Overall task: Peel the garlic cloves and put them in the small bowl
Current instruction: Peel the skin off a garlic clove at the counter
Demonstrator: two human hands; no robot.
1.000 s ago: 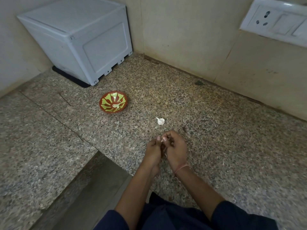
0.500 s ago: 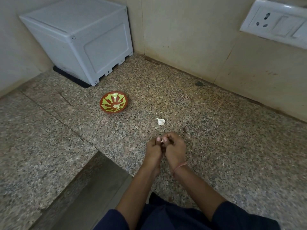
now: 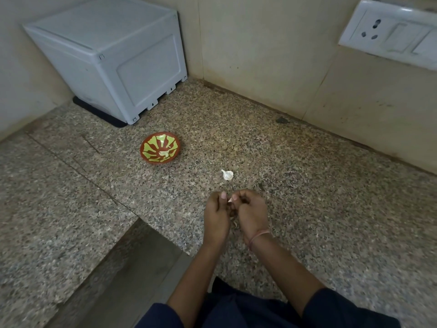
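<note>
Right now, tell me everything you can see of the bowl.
The bowl is small, round and shallow, red-brown with yellow-green petal shapes inside, and it looks glazed. It stands upright on the speckled counter, in front of the grey box and apart from it. No hand touches it. A pale piece, likely a peeled clove, lies near its bottom.

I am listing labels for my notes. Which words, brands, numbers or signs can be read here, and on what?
No text can be read. The grey box, the small bowl and the wall socket plate carry no visible print; the bowl has only a painted pattern.
</note>
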